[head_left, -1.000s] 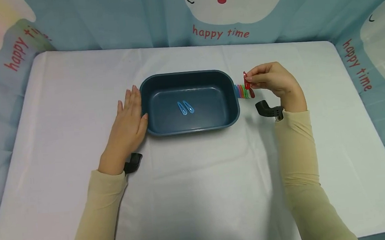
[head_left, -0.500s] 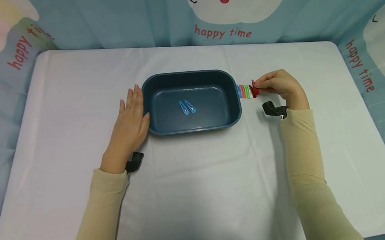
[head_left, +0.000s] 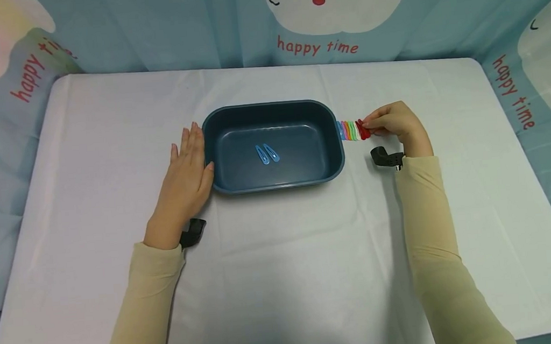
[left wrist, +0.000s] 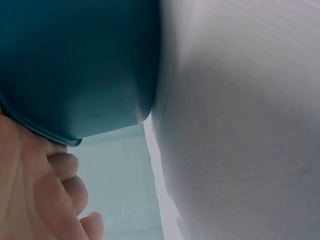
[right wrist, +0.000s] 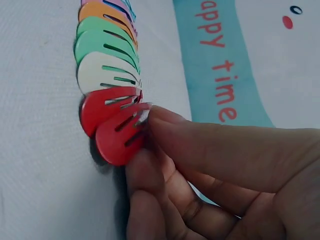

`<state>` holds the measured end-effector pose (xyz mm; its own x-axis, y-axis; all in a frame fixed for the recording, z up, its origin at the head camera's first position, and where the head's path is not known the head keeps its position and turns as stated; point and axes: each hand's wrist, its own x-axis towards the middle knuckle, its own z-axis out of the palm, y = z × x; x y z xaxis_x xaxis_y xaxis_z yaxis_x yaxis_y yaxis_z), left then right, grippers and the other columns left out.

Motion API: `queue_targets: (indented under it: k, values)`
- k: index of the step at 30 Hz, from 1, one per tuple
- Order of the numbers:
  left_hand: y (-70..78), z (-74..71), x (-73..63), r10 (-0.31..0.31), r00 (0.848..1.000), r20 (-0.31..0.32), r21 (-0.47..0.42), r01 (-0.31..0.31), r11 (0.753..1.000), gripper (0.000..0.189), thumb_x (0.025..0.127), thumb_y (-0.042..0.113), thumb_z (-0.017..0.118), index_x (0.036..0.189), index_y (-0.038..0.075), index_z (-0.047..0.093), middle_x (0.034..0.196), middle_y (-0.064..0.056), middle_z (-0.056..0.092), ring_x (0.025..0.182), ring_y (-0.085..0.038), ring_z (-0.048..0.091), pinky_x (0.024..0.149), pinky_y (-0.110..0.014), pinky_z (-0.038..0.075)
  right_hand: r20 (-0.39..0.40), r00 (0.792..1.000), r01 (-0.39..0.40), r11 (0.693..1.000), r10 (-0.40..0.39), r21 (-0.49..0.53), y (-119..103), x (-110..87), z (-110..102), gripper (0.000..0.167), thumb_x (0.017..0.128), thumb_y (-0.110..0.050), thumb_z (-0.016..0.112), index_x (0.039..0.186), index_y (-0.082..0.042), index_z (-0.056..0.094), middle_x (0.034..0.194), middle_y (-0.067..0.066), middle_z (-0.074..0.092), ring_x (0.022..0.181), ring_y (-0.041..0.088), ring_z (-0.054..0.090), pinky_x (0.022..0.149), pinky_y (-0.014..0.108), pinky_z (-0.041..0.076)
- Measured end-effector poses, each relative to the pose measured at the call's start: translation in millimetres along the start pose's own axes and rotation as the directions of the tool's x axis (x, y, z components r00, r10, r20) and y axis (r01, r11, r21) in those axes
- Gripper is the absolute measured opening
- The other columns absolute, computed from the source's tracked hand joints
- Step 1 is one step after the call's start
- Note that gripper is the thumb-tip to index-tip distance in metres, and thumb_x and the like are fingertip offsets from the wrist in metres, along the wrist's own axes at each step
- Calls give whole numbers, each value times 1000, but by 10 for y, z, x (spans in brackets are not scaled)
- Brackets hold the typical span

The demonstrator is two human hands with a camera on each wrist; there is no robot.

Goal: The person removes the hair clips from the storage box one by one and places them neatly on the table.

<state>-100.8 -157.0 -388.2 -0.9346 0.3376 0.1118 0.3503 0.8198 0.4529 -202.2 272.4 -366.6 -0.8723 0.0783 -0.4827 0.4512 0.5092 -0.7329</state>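
My right hand (head_left: 398, 124) pinches a red hair clip (right wrist: 120, 137) between thumb and fingers, at the near end of an overlapping row of hair clips (right wrist: 107, 70) in white, green, orange and other colours. The held clip lies over another red one. This row extends from the right end of a dark blue tray (head_left: 276, 184). Two blue hair clips (head_left: 267, 154) lie side by side inside the tray. My left hand (head_left: 181, 185), fingers straight, rests against the tray's left end; in the left wrist view its fingers (left wrist: 65, 200) are beside the tray rim.
A white cloth (head_left: 283, 268) covers the table. Behind it and at both sides hangs a blue-green curtain (head_left: 172, 29) with printed figures and red lettering. Each wrist carries a black camera mount (head_left: 387, 156).
The right hand has carried the red hair clip down and slightly right to the end of the row. My left hand stays at the tray, and the two blue clips have not moved.
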Motion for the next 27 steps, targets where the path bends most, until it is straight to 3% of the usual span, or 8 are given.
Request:
queue_targets:
  k: [4,11,18,27]
  values:
    - [-2,8,-2,-1,1000,3,4,1,1000,62,101,20,32,149,-3,1,156,-14,0,143,-27,-2,112,-49,1,-17,1000,-7,1000,7,-26,-12,-16,5,8,84,-10,71,87,-3,74,72,-8,63,65,7,57,62,19,49]
    - [-17,17,-3,5,1000,-7,7,-5,1000,62,101,21,32,149,-2,1,156,-12,-1,143,-29,1,112,-49,1,-35,999,-7,999,6,-40,-24,-54,-47,11,84,-11,71,75,-16,75,73,-10,63,66,5,58,63,18,48]
    - [-12,3,-17,3,1000,-1,4,-3,1000,62,101,20,32,149,-2,1,157,-13,-1,143,-25,-3,112,-49,1,-41,999,15,1000,-15,-2,-101,-119,-69,12,85,-11,69,76,-17,75,80,-9,61,70,5,58,64,16,49]
    - [-15,4,-9,7,1000,2,7,-7,1000,62,101,21,32,149,-1,-1,157,-12,-2,143,-22,-6,112,-49,1,5,986,167,978,-169,129,-327,-290,44,9,85,-7,68,79,-9,74,74,-5,69,68,5,66,64,17,52]
